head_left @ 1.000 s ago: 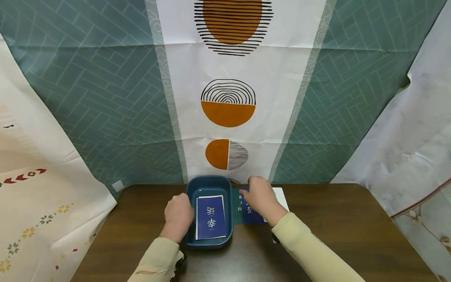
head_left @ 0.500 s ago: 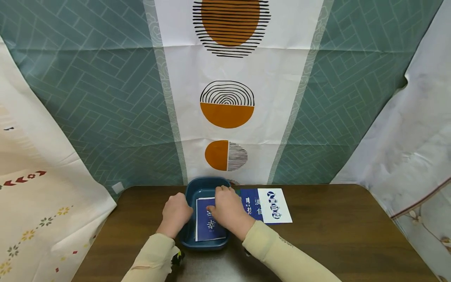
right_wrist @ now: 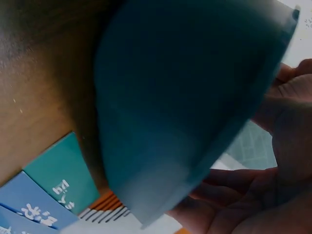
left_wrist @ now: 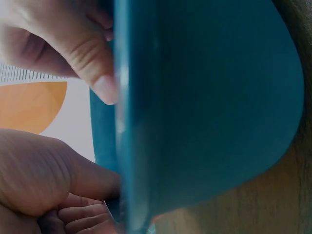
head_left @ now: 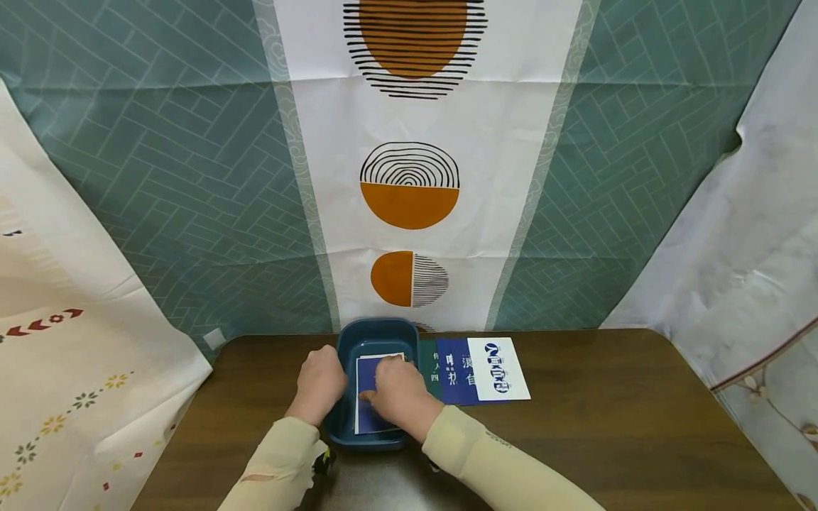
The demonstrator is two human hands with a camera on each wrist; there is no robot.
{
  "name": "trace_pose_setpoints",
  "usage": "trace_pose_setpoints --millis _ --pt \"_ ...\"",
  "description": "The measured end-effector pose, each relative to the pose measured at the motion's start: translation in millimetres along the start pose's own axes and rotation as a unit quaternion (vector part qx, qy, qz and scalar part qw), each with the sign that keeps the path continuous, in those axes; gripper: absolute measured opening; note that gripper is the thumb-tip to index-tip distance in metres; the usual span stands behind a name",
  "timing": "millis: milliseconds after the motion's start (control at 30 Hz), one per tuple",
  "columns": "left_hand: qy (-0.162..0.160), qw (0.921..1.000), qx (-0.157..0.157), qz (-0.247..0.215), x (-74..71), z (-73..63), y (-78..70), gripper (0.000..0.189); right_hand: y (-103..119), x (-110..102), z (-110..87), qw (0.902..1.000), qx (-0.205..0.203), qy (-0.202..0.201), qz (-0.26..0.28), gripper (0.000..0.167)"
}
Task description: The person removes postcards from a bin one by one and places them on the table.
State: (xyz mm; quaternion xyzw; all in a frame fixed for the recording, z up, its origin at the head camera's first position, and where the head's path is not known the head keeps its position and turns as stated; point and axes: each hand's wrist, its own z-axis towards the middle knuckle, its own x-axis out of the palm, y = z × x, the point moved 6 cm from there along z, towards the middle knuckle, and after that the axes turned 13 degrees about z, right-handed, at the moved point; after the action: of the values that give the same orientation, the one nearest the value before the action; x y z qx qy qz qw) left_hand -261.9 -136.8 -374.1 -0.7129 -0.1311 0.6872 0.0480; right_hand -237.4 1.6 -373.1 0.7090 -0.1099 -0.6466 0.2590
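Blue card (head_left: 371,410) in dk-blue tray (head_left: 377,326), R hand (head_left: 399,392) over it.
Tray nr table's (head_left: 607,397) far edge, L of ctr; L hand (head_left: 319,380) grips its L rim. Can't tell if R hand's pinching anything. Just R of tray, by far edge: overlapping row, green card (head_left: 431,376), blue cards (head_left: 454,369), white card (head_left: 500,369).
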Motion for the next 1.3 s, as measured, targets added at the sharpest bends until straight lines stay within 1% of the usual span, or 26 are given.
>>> trace_pose_setpoints --millis 100,233,467,700,900,1067,1167,1300 --pt "-0.003 1.0 -0.005 0.006 -0.2 1.4 0.4 0.016 -2.5 3.3 0.7 0.9999 0.012 -0.001 0.009 0.058" --pt "-0.001 0.9999 -0.011 0.006 0.6 3.7 0.4 0.017 -4.1 5.7 2.0 0.9995 0.029 -0.004 0.008 0.053" --pt "0.002 0.9996 -0.029 -0.001 0.1 5.8 0.0 0.016 -6.9 13.3 6.5 0.9982 0.056 -0.004 -0.02 0.063" --pt "-0.01 0.9997 -0.02 0.012 -0.7 5.3 -4.7 0.017 -11.6 24.1 9.3 0.9966 0.065 -0.01 -0.05 0.066" --pt "-0.011 0.9996 -0.024 0.01 0.1 4.7 -4.8 0.017 -13.2 30.1 10.4 0.9944 0.075 -0.011 -0.073 0.069" --pt "-0.014 0.9995 -0.027 0.012 1.6 4.3 -5.5 0.016 -9.5 30.5 8.6 0.9926 0.064 -0.02 -0.101 0.068" --pt "-0.02 0.9994 -0.023 0.018 1.8 3.5 -7.2 0.015 -7.1 30.2 6.8 0.9907 0.053 -0.027 -0.123 0.067" --pt "-0.023 0.9992 -0.021 0.026 2.7 2.8 -6.9 0.015 -4.9 28.3 6.1 0.9894 0.042 -0.045 -0.131 0.068"
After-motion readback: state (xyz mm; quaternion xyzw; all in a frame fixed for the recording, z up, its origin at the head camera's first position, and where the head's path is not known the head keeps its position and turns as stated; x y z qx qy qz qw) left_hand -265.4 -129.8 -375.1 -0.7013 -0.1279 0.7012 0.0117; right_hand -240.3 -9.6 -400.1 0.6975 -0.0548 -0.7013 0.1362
